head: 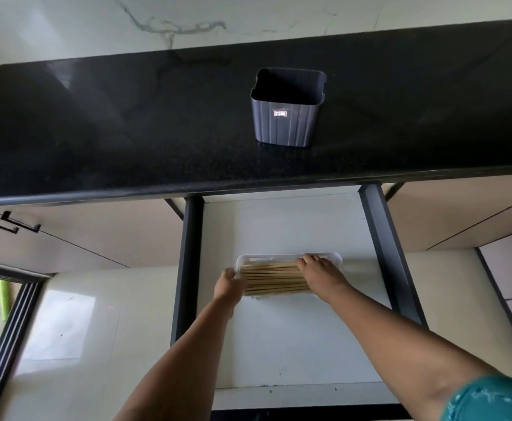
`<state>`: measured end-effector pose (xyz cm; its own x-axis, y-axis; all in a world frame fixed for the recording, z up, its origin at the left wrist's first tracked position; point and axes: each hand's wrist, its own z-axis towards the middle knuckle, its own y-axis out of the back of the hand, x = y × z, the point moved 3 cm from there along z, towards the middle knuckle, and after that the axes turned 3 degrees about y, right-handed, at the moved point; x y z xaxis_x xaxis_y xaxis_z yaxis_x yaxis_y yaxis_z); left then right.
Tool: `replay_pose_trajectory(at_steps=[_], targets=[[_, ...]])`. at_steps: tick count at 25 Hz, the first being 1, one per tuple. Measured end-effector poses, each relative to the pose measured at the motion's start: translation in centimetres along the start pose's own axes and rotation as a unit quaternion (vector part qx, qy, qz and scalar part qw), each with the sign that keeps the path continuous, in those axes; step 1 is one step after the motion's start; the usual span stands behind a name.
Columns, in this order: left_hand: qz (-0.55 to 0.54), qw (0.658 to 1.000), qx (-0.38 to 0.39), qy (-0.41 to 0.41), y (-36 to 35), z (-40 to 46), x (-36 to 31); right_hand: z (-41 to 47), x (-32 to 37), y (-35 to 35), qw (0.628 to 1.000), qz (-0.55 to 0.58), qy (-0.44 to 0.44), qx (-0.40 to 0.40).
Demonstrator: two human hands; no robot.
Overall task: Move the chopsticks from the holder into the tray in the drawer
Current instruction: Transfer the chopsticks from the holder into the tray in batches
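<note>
Several wooden chopsticks (271, 276) lie side by side in a white tray (267, 257) on the floor of the open drawer (279, 226). My left hand (229, 285) is against the tray's left end, fingers curled at its rim. Spread flat, my right hand (320, 273) rests on the right ends of the chopsticks, fingers pointing left. The dark grey holder (286, 109) stands upright on the black countertop (127, 132); no chopsticks show inside it.
The drawer has dark side rails (188, 253) and a white bottom. Closed cabinet doors with dark handles (8, 223) flank it. A white marble wall rises behind the counter. Pale floor lies below on the left.
</note>
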<state>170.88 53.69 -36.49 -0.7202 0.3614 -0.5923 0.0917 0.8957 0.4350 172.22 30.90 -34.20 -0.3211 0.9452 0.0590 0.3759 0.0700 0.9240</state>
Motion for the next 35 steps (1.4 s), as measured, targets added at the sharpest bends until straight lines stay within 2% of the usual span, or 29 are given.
replay_pose_trajectory(at_steps=[2,4,6,8,10,11,12,14,15,18,25,30,32,35], targets=[[-0.006,1.000,0.003,-0.006,0.1,0.4,-0.4,-1.2,-0.7,0.7,0.996,0.055,0.006,-0.073],[0.005,1.000,-0.004,-0.016,0.1,0.8,-0.8,-3.0,-3.2,1.5,0.961,0.180,-0.099,-0.187],[0.019,0.999,-0.026,-0.021,0.0,0.8,-1.0,-5.0,-6.7,1.1,0.881,0.291,-0.283,-0.243],[0.007,0.999,-0.047,-0.019,-0.2,0.4,-0.9,-5.8,-9.3,-0.3,0.793,0.408,-0.423,-0.162],[-0.012,0.998,-0.063,-0.030,-0.4,0.2,-1.0,-5.5,-8.9,-1.2,0.670,0.582,-0.453,-0.086],[-0.017,0.997,-0.063,-0.035,-0.5,0.2,-1.1,-5.2,-8.3,-1.6,0.605,0.652,-0.448,-0.089],[-0.020,0.997,-0.061,-0.036,-0.6,0.3,-1.2,-4.8,-7.7,-1.7,0.559,0.695,-0.441,-0.100],[-0.016,0.998,-0.057,-0.027,-0.7,0.6,-1.4,-4.1,-6.4,-1.8,0.514,0.737,-0.427,-0.104],[-0.011,0.998,-0.057,-0.023,-0.6,0.7,-1.4,-3.7,-6.0,-1.9,0.514,0.741,-0.421,-0.094],[-0.005,0.998,-0.060,-0.015,-0.5,0.7,-1.3,-3.4,-5.7,-2.0,0.575,0.693,-0.427,-0.077],[-0.006,0.996,-0.088,0.002,-0.4,1.0,-1.6,-3.0,-5.8,-1.5,0.671,0.577,-0.454,-0.104],[-0.053,0.993,-0.081,0.064,-0.5,1.0,-2.1,-2.9,-5.9,-1.7,0.677,0.547,-0.476,-0.124],[-0.078,0.991,-0.075,0.075,-0.3,0.9,-1.9,-2.9,-6.1,-2.0,0.671,0.551,-0.481,-0.119],[-0.103,0.990,-0.068,0.074,-0.1,0.7,-1.8,-2.9,-6.3,-2.3,0.685,0.539,-0.478,-0.106]])
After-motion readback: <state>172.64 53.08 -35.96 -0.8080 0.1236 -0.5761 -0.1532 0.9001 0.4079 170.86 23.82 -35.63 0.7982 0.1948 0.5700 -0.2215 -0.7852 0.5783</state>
